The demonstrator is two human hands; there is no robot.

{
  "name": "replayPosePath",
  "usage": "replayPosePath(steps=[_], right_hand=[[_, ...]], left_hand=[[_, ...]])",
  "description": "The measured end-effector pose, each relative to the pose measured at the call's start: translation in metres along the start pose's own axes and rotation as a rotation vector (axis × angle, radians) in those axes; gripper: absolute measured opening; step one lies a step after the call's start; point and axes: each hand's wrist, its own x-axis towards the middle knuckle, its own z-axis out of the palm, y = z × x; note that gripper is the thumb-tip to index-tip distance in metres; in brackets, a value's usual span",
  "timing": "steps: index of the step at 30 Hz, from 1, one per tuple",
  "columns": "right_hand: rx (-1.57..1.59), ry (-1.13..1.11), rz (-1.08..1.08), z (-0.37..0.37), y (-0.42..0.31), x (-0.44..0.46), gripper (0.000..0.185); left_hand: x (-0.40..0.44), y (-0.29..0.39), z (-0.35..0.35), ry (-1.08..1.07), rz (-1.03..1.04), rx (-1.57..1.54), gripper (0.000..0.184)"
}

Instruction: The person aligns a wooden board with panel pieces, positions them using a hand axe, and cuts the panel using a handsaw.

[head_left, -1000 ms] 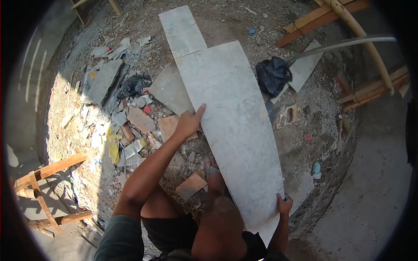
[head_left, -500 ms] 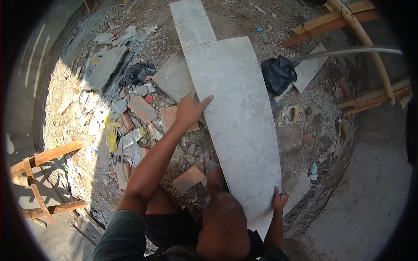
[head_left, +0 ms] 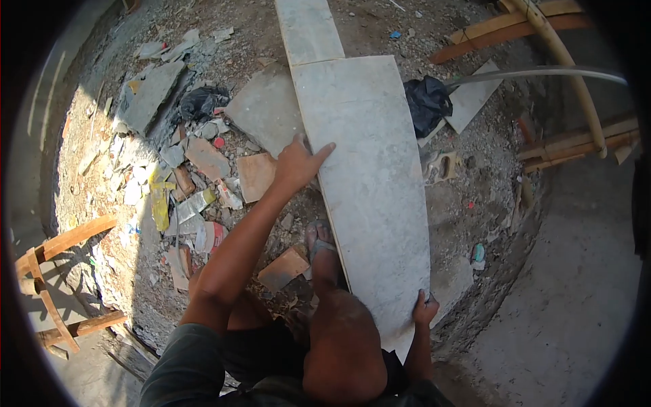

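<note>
A long pale grey board (head_left: pixel 369 169) lies lengthwise in front of me, its near end beside my raised knee. My left hand (head_left: pixel 298 163) grips its left edge about midway, thumb on top and fingers curled underneath. At the near right corner, my right hand (head_left: pixel 425 309) is closed around the edge, thumb uppermost. Beyond the far end, a narrower grey board (head_left: pixel 312 30) runs on away from me; the wide one seems to overlap or meet it, I cannot tell which. The undersides and most fingertips are hidden.
Broken brick (head_left: pixel 283 267), a flat grey slab (head_left: pixel 264 108) and yellow packaging (head_left: pixel 160 200) litter the ground on the left. A black plastic bag (head_left: pixel 427 105) sits right of the board. Wooden framing stands at left (head_left: pixel 68 241) and bamboo (head_left: pixel 576 81) at upper right.
The view has shifted slightly, so the ground and debris appear a little further left and up. Both hands keep their hold on the board, which looks slightly more upright in view.
</note>
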Motion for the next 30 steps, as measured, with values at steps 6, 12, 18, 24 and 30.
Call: replayPosePath(steps=[6,12,18,24,30], right_hand=[[0.207,0.131,0.000,0.022,0.054,0.016,0.045],[0.307,0.052,0.022,-0.005,-0.063,0.120,0.029],[-0.348,0.064,-0.450,0.008,-0.186,0.262,0.054],[-0.683,-0.075,-0.585,0.030,-0.218,0.297,0.066],[-1.033,0.117,-0.548,-0.008,-0.139,0.305,0.055]], left_hand=[[0.006,-0.007,0.009,0.003,-0.050,-0.193,0.078],[0.004,-0.014,0.021,0.043,-0.058,-0.306,0.070],[0.018,-0.037,0.032,-0.003,-0.039,-0.383,0.064],[0.016,-0.041,0.030,-0.023,-0.033,-0.348,0.060],[0.011,-0.031,0.016,-0.072,-0.096,-0.297,0.068]])
